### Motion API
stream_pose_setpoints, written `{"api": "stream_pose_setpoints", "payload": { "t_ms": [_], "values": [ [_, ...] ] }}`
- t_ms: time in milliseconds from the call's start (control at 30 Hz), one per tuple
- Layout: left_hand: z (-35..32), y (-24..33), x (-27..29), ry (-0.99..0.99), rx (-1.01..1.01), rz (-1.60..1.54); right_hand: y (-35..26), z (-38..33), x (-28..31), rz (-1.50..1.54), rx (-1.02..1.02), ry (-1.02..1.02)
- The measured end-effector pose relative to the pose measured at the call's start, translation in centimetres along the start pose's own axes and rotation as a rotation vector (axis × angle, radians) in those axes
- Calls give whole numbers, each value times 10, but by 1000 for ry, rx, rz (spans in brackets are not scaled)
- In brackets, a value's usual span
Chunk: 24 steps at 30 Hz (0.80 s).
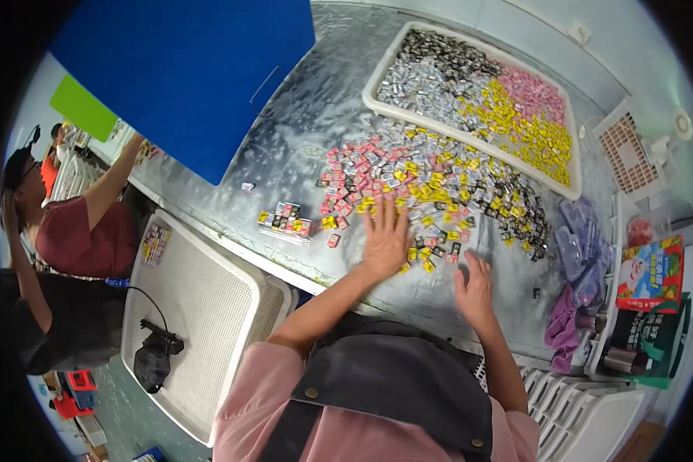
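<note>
Spread over the grey table is a loose pile of small flat pieces in pink, silver, yellow and black; their exact kind is too small to tell. My left hand rests palm down at the pile's near edge, fingers spread over yellow and pink pieces. To its right, my right hand is held low beside a few pieces, its fingers extended and apart, with nothing seen in it. Left of my left hand lies a neat block of the same pieces, set in rows on clear packs.
A white tray at the back holds more pieces sorted by colour. A blue panel covers the back left. An empty-looking white crate bears a black bag. Purple cloth lies right. A co-worker sits at left.
</note>
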State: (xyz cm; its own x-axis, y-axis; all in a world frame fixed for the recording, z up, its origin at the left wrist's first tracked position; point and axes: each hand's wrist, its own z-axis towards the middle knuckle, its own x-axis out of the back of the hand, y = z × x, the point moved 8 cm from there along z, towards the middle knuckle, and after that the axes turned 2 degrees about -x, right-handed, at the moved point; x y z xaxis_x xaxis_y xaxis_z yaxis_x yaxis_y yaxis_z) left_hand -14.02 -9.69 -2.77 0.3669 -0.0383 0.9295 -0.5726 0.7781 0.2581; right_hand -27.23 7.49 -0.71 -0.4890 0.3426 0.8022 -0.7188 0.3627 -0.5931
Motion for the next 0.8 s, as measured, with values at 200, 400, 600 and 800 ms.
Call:
{"api": "stream_pose_setpoints", "payload": {
  "t_ms": [200,400,600,800],
  "values": [
    [13,-2,24,180,37,-351,2,36,-2,-12,-34,70],
    [23,-85,35,268,431,-65,12,54,-5,-52,-91,86],
    [49,-22,-4,78,322,-236,28,63,-19,316,-209,69],
    [1,-19,56,109,19,-507,3,2,27,68,112,47]
  ]
}}
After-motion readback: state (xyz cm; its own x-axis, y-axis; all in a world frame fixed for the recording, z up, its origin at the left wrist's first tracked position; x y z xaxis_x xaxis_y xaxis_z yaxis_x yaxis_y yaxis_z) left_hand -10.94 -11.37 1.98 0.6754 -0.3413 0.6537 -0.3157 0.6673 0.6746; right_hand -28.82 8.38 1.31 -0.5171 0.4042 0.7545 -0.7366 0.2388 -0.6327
